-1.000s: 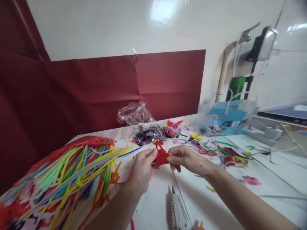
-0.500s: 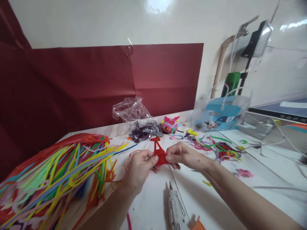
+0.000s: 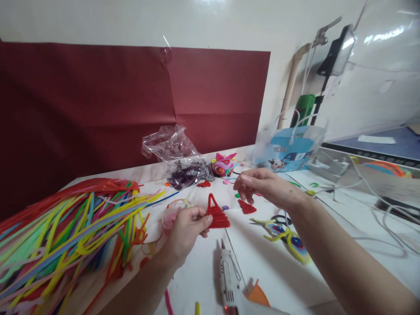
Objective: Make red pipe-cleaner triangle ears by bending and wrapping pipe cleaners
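Note:
My left hand (image 3: 190, 232) pinches the lower left side of a triangular red pipe-cleaner piece (image 3: 219, 218), made of stacked rows with an open loop on top. My right hand (image 3: 262, 187) is apart from it, raised to the right with loosely bent fingers and nothing visible in them. Just below those fingers lies a smaller red pipe-cleaner piece (image 3: 246, 207). Scissors (image 3: 281, 220) and a yellow-edged piece with a blue centre (image 3: 297, 245) lie by my right forearm, which partly covers that area. A hot glue gun (image 3: 227, 275) rests in front of me.
Loose coloured pipe cleaners (image 3: 82, 232) are heaped at the left. Behind are a clear plastic bag with dark contents (image 3: 187, 173), a pink pipe-cleaner figure (image 3: 223, 165) and a blue-and-white carrier bag (image 3: 288, 148). White cables (image 3: 377, 197) cross the right side.
My right hand has let go of the red pipe-cleaner piece and moved up and right. The left hand still holds it. The view has shifted, and the scissors now show.

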A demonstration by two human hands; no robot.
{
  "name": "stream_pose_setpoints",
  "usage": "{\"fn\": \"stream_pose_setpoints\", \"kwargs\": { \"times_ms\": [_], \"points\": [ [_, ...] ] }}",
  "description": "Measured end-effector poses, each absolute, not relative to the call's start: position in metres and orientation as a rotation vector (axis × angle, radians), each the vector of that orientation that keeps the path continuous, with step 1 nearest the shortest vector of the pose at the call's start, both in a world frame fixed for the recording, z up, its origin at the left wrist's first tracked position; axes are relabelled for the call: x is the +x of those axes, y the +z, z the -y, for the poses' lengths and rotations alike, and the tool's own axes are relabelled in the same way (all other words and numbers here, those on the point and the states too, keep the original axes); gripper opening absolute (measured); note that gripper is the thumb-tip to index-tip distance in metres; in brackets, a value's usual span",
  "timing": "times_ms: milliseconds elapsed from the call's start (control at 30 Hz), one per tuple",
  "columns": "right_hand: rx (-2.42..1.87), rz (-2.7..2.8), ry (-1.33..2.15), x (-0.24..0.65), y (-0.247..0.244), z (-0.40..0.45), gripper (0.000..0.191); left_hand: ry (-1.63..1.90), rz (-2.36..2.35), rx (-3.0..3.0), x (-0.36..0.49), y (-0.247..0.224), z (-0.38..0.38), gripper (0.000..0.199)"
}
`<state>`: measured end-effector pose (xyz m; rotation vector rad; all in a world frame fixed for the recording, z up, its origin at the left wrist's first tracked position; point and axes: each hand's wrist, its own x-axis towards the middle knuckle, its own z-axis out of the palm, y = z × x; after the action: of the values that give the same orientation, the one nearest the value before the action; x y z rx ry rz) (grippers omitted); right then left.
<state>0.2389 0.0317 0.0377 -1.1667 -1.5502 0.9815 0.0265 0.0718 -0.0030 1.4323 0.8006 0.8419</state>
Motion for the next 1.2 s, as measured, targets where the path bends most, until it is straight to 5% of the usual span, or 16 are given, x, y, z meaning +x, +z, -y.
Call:
{"fn": "stream_pose_setpoints", "kwargs": {
  "times_ms": [433,867,1200],
  "points": [
    [-1.31,1.727,1.206,0.211,-0.015,-0.03,0.032,0.751,-0.802,1.416,0.035,-0.03,-0.067,0.017],
    [-2.064,1.495,0.891,0.338,-0.046,-0.055,0.023,0.573,-0.839,1.467,0.042,-0.052,-0.068,0.018],
    [-2.346,1.516,0.778,0.344,-0.059,-0.062,0.024,0.486,-0.821,1.554,0.04,-0.062,-0.068,0.02]
  ]
}}
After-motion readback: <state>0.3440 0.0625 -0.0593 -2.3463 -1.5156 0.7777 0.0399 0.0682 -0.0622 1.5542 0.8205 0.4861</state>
